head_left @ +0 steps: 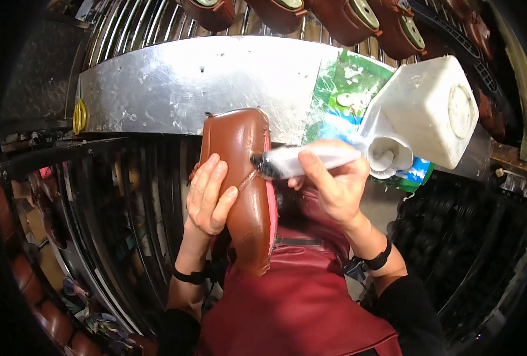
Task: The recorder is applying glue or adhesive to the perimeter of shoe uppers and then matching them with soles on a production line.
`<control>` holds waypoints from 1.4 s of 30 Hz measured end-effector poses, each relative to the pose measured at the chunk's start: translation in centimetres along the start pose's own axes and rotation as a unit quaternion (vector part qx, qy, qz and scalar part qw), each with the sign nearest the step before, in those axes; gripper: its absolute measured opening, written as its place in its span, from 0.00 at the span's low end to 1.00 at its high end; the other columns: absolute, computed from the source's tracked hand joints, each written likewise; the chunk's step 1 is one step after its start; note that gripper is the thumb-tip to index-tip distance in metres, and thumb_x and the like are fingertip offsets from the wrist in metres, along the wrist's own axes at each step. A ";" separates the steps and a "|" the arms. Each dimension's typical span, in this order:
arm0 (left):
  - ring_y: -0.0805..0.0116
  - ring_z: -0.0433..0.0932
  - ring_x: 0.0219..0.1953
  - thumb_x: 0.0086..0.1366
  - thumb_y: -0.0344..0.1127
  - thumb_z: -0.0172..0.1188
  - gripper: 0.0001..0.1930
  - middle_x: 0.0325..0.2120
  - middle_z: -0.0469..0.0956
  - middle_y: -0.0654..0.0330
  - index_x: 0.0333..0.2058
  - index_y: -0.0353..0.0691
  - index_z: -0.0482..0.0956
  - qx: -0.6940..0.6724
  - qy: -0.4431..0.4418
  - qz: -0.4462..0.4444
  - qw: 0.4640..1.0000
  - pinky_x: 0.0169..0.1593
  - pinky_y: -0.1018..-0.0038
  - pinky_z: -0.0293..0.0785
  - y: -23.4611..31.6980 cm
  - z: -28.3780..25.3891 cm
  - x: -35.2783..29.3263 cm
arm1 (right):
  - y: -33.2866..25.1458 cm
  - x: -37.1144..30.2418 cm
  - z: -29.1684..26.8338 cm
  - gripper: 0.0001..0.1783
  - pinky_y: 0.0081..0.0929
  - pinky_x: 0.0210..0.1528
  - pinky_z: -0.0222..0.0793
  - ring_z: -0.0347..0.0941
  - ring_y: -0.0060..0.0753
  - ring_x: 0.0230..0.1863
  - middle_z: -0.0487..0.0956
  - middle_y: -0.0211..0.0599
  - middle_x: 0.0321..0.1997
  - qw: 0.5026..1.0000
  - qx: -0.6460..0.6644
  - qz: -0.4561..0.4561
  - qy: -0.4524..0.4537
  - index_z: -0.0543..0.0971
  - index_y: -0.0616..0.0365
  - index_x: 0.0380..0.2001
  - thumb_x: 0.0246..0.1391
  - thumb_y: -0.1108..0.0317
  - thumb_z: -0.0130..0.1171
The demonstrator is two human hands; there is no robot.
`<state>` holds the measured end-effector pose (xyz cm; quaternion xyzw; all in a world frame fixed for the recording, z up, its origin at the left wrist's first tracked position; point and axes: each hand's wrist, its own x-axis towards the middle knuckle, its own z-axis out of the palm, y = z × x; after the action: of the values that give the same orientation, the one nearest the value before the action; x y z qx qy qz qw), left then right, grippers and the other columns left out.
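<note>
My left hand (207, 196) is closed around the side of a brown leather shoe upper (239, 219), holding it upright in front of the red apron (275, 314). A pink-red edge runs along the upper's right side. My right hand (340, 190) grips the pale handle of a brush (317, 161). Its dark bristles touch the upper near the pink-red edge, beside a stitched seam. The brush is slightly smeared by motion. Part of the upper's left side is hidden by my left fingers.
A metal bench top (186, 77) lies ahead. At its right, a white plastic jug (447, 113) lies tipped on a green printed sheet (352, 77), its wide mouth facing me. Several brown shoes (340, 21) sit on metal rollers (138, 26) beyond. Dark rails (133, 207) stand at left.
</note>
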<state>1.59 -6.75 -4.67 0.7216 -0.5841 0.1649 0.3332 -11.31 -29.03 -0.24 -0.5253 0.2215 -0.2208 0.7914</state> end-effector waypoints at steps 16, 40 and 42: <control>0.36 0.81 0.57 0.69 0.26 0.61 0.15 0.56 0.80 0.37 0.54 0.37 0.75 0.006 0.041 0.020 0.999 0.59 0.50 0.81 -0.6 0.4 0.2 | -1.2 -4.4 -0.9 0.10 0.22 0.26 0.76 0.81 0.24 0.26 0.86 0.40 0.31 0.998 -0.016 0.014 -0.050 0.86 0.70 0.35 0.65 0.70 0.68; 0.44 0.80 0.59 0.54 0.19 0.62 0.27 0.54 0.81 0.43 0.57 0.33 0.79 0.006 -0.013 -0.095 0.995 0.64 0.57 0.76 2.0 -2.3 7.3 | -12.4 -7.5 0.6 0.15 0.34 0.43 0.84 0.86 0.41 0.36 0.86 0.54 0.36 0.940 -0.227 -0.176 -0.183 0.81 0.64 0.31 0.45 0.66 0.73; 0.43 0.80 0.58 0.54 0.18 0.61 0.28 0.54 0.81 0.44 0.57 0.33 0.78 -0.014 -0.027 -0.104 0.994 0.63 0.57 0.76 1.7 -2.9 9.1 | -13.7 -6.5 1.0 0.16 0.34 0.43 0.83 0.86 0.41 0.36 0.86 0.53 0.36 0.935 -0.237 -0.198 -0.174 0.81 0.63 0.31 0.46 0.63 0.74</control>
<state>2.86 -11.61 3.65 0.7777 -0.5170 0.1015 0.3429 -17.57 -29.31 13.58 -0.7611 0.0177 -0.2187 0.6104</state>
